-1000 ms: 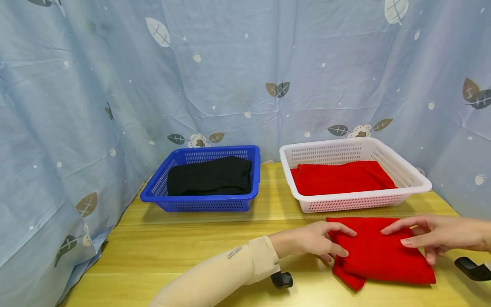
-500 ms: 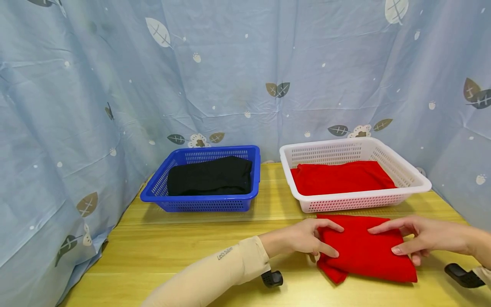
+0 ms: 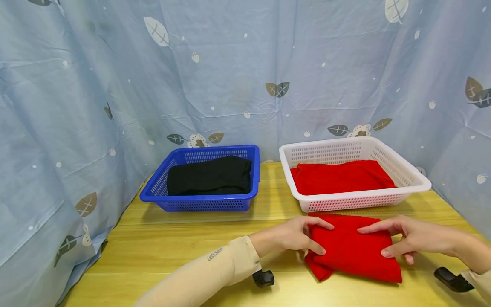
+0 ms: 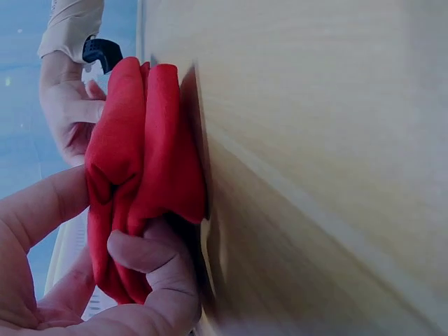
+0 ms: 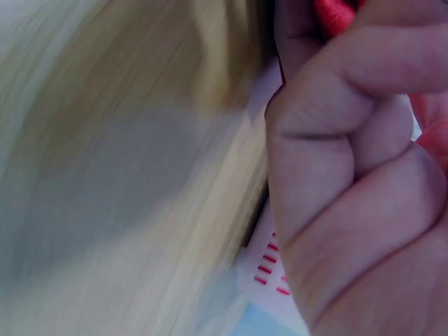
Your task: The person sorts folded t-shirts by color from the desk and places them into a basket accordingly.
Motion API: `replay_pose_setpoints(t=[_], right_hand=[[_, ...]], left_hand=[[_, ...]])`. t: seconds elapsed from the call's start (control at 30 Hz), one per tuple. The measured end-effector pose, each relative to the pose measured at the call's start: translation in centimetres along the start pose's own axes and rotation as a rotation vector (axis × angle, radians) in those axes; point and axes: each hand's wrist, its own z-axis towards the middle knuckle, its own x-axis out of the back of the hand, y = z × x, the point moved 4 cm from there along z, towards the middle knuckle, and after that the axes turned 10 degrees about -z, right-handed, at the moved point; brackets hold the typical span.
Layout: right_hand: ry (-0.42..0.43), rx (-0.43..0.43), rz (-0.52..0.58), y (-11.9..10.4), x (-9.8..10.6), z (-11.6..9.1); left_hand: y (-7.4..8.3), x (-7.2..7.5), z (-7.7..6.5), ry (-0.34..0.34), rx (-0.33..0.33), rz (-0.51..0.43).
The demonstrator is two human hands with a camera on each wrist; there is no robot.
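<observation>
A folded red cloth (image 3: 353,247) lies at the right front of the wooden table, with a loose corner poking out at its lower left. My left hand (image 3: 293,234) grips its left edge, thumb and forefinger on top. In the left wrist view, curled fingers reach beneath the layered folds of the red cloth (image 4: 147,147). At the right edge, my right hand (image 3: 414,238) holds the cloth, thumb and forefinger over it and the other fingers curled below. The right wrist view has the curled fingers (image 5: 322,161) large, hiding most of the cloth.
Behind the cloth stands a white basket (image 3: 364,196) with red fabric (image 3: 341,177) inside. To its left is a blue basket (image 3: 207,198) holding black fabric (image 3: 211,175). A blue leaf-print curtain (image 3: 238,64) encloses the table's back and sides.
Both hands have moved left along the table, and the red cloth has shifted left with them. The right hand's fingers now sit closer around its edge. The baskets have stayed put.
</observation>
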Motion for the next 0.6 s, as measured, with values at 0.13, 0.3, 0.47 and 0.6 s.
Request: replay_pose_setpoints(t=[0.13, 0.3, 0.47, 0.6], right_hand=[[0.030, 0.030, -0.050, -0.41, -0.28, 0.14], [0.046, 0.052, -0.065, -0.67, -0.45, 0.21], [0.039, 0.065, -0.045, -0.83, -0.59, 0.09], [0.020, 0.072, -0.009, -1.03, -0.82, -0.24]], left_hand=[[-0.19, 0.17, -0.04, -0.002, -0.010, 0.002], [-0.36, 0.14, -0.12, -0.029, -0.015, -0.006], [-0.35, -0.06, -0.36, -0.046, -0.027, -0.024], [-0.16, -0.29, -0.81, -0.073, -0.044, -0.005]])
